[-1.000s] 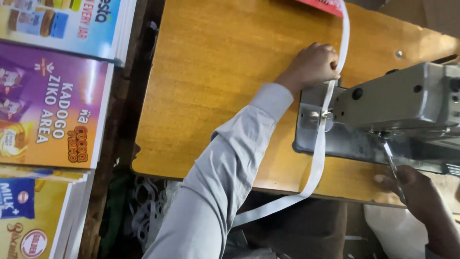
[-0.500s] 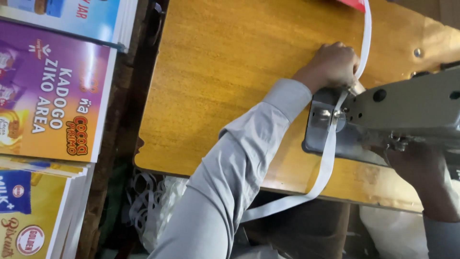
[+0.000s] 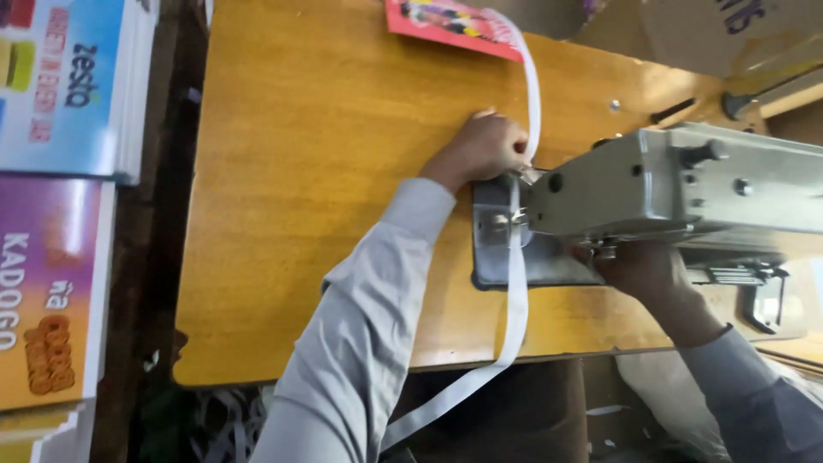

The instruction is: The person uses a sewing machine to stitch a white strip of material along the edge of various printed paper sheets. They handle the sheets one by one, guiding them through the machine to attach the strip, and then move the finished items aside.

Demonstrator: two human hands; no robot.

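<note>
A grey sewing machine (image 3: pixel 686 184) stands on a wooden table (image 3: pixel 326 171). A long white strap (image 3: pixel 517 291) runs from the table's far side, under the machine's head, and hangs off the near edge. My left hand (image 3: pixel 484 146) rests on the table just behind the machine's head, fingers closed around the strap. My right hand (image 3: pixel 639 270) is tucked under the machine's arm, partly hidden, so its grip cannot be made out. Both arms wear pale grey sleeves.
A red printed card (image 3: pixel 450 21) lies at the table's far edge, with the strap reaching it. Stacks of colourful printed sheets (image 3: pixel 60 197) line the left side. A cardboard box (image 3: pixel 729 34) sits at the top right. More white strap (image 3: pixel 214 420) lies heaped below the table.
The view has shifted, so table and machine sit lower and further left in frame. My right hand has gone up under the machine's arm. My left hand stays on the strap.
</note>
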